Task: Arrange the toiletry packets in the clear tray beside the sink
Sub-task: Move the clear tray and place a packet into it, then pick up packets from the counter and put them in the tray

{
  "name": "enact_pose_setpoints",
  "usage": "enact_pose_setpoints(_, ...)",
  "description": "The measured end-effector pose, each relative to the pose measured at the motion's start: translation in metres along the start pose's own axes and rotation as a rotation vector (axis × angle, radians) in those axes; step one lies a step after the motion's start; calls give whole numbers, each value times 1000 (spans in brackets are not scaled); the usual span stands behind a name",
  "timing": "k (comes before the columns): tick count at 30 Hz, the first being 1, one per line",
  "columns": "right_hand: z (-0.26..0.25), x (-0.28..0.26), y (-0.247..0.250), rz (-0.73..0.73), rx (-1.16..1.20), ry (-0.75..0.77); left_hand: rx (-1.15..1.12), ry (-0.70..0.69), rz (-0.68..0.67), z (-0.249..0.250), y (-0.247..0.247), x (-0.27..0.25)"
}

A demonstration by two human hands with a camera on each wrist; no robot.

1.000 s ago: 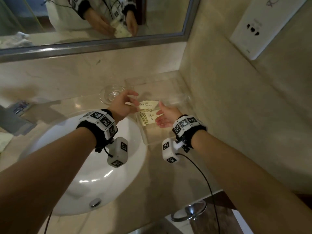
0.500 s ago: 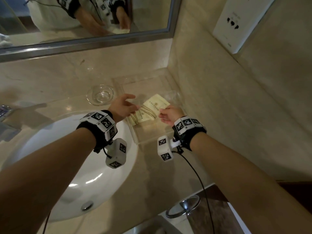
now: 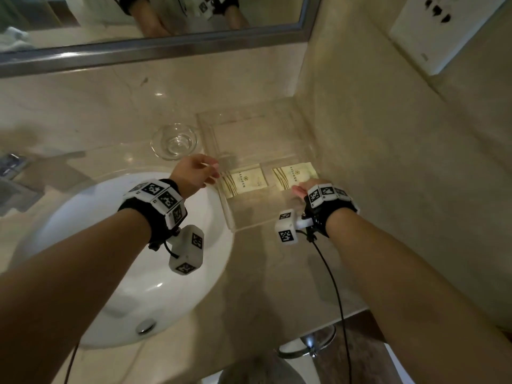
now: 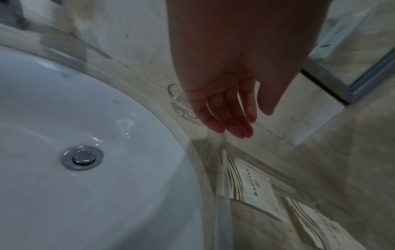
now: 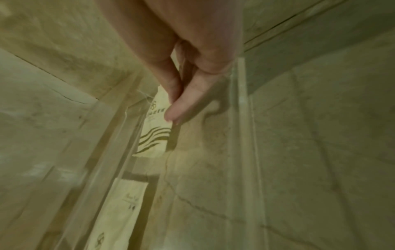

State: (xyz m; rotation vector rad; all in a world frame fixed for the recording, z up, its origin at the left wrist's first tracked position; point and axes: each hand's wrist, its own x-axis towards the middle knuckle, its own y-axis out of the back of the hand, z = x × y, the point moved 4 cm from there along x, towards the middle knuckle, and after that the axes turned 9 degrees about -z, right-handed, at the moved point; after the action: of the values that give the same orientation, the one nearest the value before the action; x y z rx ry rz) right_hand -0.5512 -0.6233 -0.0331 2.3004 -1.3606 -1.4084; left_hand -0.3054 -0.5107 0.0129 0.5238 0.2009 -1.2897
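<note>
**Two packets flat in the tray by the sink**

Inside the clear tray [image 3: 210, 139], at its wall-side end, the right hand [image 3: 300, 188] reaches down to the right packet [image 3: 295, 176]. The head view hides most of this hand behind the wrist band, so the fingers cannot be read there. The right wrist view fills that in: the fingers [image 5: 183, 108] are straight and held together, their tips on or just over the packet's printed face [image 5: 155, 128], curled round nothing. Whether they actually touch it I cannot tell.

At the tray's sink-side wall, the left hand [image 3: 194, 173] hovers with nothing in it. The left wrist view shows its fingers [image 4: 226, 118] relaxed and nearly straight, above the tray's edge [image 4: 222, 169], apart from both packets.

The left packet [image 3: 245, 180] lies flat on the tray floor just beside the right one, a narrow gap between them, both cream with brown wavy stripes. The left wrist view shows them in a row beyond the tray wall [image 4: 250, 182]; the right wrist view shows them end to end [image 5: 126, 203] along the tray.

Just outside the tray's far sink-side corner stands a small glass dish [image 3: 174, 139], half hidden behind the fingers in the left wrist view. Beside the tray lies the white sink [image 3: 83, 217]. Only the head view takes in the mirror [image 3: 166, 48] above the tray and the white wall socket [image 3: 432, 31].
</note>
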Motion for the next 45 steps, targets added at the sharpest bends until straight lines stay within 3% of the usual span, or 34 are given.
enact_pose_setpoints(4,-14,9,-1,-14,-348,46,-24,32,44,-13,17,0)
enact_pose_setpoints(7,-16,12,-5,-50,-415,25,-60,51,66,-20,26,0)
enact_pose_setpoints(12,-19,10,-4,-13,-284,26,-73,46,63,-15,34,2)
enact_pose_setpoints(15,-30,1,-7,20,124,23,-84,29,46,-7,37,-2)
enact_pose_setpoints(19,-84,-31,-27,126,280,183,-113,-14,74,-2,63,-21)
enact_pose_setpoints(24,-179,-82,-111,-3,105,534,-152,-25,207,-25,133,-67)
enact_pose_setpoints(32,-264,-182,-301,-361,-58,729,-230,96,560,-121,275,-190)
enact_pose_setpoints(35,-270,-212,-362,-459,-164,759,-271,130,676,-160,311,-237)
enact_pose_setpoints(40,-254,-231,-457,-614,-377,662,-328,276,766,-240,347,-302)
enact_pose_setpoints(45,-246,-233,-509,-561,-617,650,-342,375,752,-297,360,-332)
